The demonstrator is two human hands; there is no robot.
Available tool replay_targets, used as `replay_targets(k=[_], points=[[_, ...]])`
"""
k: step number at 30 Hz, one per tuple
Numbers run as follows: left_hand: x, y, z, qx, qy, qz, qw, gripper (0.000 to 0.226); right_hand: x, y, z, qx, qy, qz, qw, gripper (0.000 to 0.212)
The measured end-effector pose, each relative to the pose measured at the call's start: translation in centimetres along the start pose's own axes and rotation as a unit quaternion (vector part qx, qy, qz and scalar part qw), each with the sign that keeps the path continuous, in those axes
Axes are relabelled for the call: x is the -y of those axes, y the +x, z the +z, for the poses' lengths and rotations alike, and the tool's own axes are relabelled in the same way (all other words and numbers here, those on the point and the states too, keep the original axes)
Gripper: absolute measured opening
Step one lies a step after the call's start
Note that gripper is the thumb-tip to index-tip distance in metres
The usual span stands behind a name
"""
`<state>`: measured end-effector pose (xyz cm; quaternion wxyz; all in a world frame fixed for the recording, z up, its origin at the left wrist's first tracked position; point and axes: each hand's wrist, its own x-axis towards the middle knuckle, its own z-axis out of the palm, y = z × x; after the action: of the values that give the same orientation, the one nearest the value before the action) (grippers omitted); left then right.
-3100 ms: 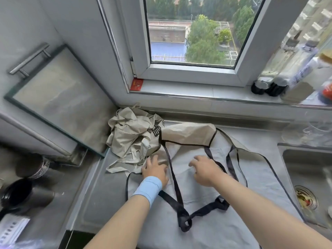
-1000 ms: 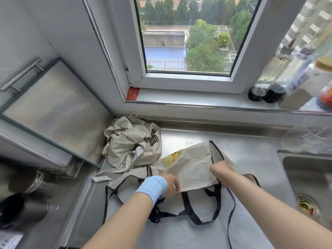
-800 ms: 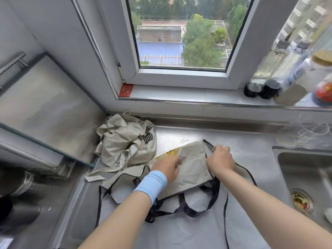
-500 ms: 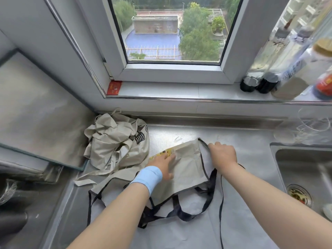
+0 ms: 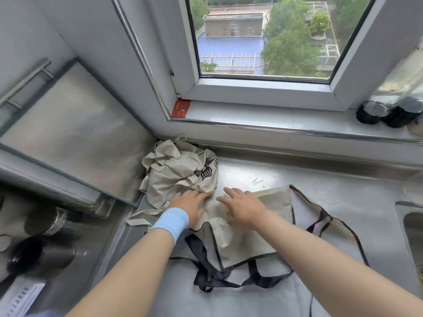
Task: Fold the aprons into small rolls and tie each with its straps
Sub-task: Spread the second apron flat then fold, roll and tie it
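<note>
Beige fabric lies flat beneath a person's two hands at a kitchen worktop. The left hand (image 5: 191, 205), with a pale blue wristband (image 5: 170, 223) at the wrist, rests palm down with straight, spread fingers on the near left corner of the folded flap. Its fingertips reach the edge of a crumpled apron (image 5: 178, 172) heaped just behind. The right hand (image 5: 243, 207) lies beside it, also palm down with the fingers stretched out loosely, pressing the same flap and gripping nothing.

The apron being folded (image 5: 249, 239) sits in the middle of the steel counter (image 5: 247, 173). Its beige upper part, edged in black, is turned back over a grey lower part (image 5: 229, 300) that spreads toward the camera. Black straps (image 5: 219, 277) trail loosely from under the flap across the grey cloth, and a thinner black cord loops out to the right. A loose beige strip (image 5: 139, 221) from the crumpled heap lies on the counter near the left wrist.

To the left, a metal panel (image 5: 73, 133) with a bar handle leans against the wall, with dark cylinders (image 5: 43, 221) lying below it. The rim of a sink (image 5: 409, 216) shows at the right edge. Behind the counter, a window sill (image 5: 263, 115) holds a small red card (image 5: 181, 108) in its left corner and dark bottles (image 5: 386, 112) at its right end, with trees and rooftops visible through the glass.
</note>
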<state>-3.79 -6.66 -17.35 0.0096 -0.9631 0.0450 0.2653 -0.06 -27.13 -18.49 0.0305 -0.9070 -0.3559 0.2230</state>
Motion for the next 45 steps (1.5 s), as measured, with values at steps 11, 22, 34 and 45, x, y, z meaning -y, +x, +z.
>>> replay_targets(k=[11,22,34,45], points=[[3.3,1.4,0.4,-0.066,-0.022,-0.139,0.988,0.048,-0.5,0.7,4.0,-0.016,-0.053,-0.016,0.998,0.053],[1.8,-1.5,2.9,-0.167,0.015,0.147,0.975,0.042,-0.9,1.5,2.6,-0.054,0.167,0.081,0.981,0.051],[1.4,-2.2,1.3,-0.101,-0.068,0.130,0.984,0.055,-3.9,-1.7,3.7,-0.083,0.103,0.100,0.986,0.064],[1.7,-0.4,1.0,-0.254,-0.438,-0.100,0.856,0.041,-6.9,-1.2,3.7,-0.143,0.051,0.062,0.987,0.025]])
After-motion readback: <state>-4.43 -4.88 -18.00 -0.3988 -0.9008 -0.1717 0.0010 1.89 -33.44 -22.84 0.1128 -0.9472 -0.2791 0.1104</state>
